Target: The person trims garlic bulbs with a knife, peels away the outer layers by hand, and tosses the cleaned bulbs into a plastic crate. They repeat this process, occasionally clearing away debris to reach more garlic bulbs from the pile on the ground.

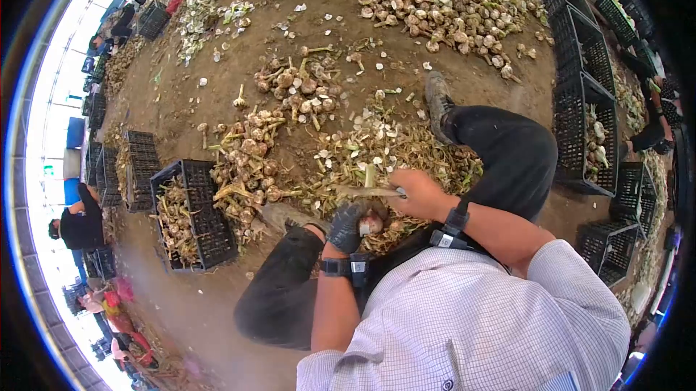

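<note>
Between my legs, my left hand, in a dark glove, is closed around a garlic bulb. The bulb's pale cut stem points away from me. My bare right hand grips a tool with a long, thin blade, which lies across the stem just above the bulb. Cut stems and loose skins cover the ground just beyond my hands. A heap of garlic bulbs with stems lies to the left of them.
A black crate of stems stands at left. More crates line the right side, one holding garlic. A large garlic pile lies ahead, a smaller one nearer. Another person sits at far left; others are at both edges.
</note>
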Available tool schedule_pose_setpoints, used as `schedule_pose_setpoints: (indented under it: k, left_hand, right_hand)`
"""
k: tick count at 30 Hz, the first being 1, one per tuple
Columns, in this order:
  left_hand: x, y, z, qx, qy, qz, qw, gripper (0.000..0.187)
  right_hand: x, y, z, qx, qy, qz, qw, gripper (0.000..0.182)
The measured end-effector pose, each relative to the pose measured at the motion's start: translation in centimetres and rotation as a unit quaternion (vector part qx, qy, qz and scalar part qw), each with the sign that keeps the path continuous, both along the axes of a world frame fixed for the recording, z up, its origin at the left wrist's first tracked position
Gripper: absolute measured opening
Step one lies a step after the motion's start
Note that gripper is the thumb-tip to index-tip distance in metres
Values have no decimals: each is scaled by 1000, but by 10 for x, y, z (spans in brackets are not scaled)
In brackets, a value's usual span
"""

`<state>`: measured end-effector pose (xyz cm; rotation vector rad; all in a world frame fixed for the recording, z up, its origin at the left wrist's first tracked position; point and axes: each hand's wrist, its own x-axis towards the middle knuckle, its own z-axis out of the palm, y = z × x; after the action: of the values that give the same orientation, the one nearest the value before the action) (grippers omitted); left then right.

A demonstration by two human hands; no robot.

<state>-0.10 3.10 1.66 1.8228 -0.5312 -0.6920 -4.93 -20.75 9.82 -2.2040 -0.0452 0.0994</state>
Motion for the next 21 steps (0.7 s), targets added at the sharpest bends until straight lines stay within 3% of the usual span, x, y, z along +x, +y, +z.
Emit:
schedule_pose_setpoints:
  k: [2, 4, 5, 6, 7, 8, 9, 10, 11, 12, 13, 14, 16, 17, 19, 21]
  left_hand:
    - [-5, 6, 3, -129, 229, 72, 962, 22]
    - [-1, 13, 5, -210, 362, 112, 901, 25]
    - [10, 17, 8, -239, 402, 117, 876, 30]
    - [17, 5, 48, -188, 313, 134, 921, 34]
    - [23, -6, 90, -123, 224, 154, 955, 37]
    - [23, -8, 66, -192, 309, 282, 888, 38]
    - [34, -11, 55, -179, 368, 312, 857, 37]
    - [46, -28, 68, -49, 68, 106, 991, 38]
    - [57, -45, 81, 70, -297, 20, 952, 45]
    - [67, -71, 98, -71, -113, 32, 991, 47]
    - [77, -96, 115, -280, 136, 81, 947, 49]
    - [87, -122, 132, -405, 304, 140, 851, 51]
    - [111, -146, 117, -347, 219, 271, 871, 69]
    - [119, -141, 107, -294, 189, 291, 891, 68]
    - [133, -105, 65, -122, 77, 298, 943, 67]
    - [147, -58, 12, 75, -16, 297, 952, 67]
  right_hand:
    - [8, 1, -34, -78, 91, 19, 993, 27]
    - [6, -7, -46, -139, 188, 35, 972, 30]
    - [3, -19, -49, -161, 236, 41, 958, 32]
    - [1, -28, -51, -184, 282, 53, 940, 33]
    - [-4, -26, -59, -155, 217, 14, 964, 35]
    - [-7, -26, -62, -127, 228, -7, 965, 36]
    - [-6, -25, -66, -96, 236, -31, 966, 37]
    - [1, -23, -69, -64, 240, -56, 967, 37]
    - [4, -23, -56, -62, 248, -54, 965, 40]
    - [1, -20, -64, -46, 266, -58, 961, 38]
    - [-1, -22, -71, -33, 281, -67, 957, 36]
    - [0, -25, -74, -25, 294, -83, 952, 34]
    - [0, -22, -67, -77, 231, -89, 966, 34]
    - [-4, -22, -64, -104, 201, -98, 969, 34]
    - [-9, -33, -88, -95, 266, -74, 956, 35]
    - [-16, -32, -111, -121, 254, -88, 955, 34]
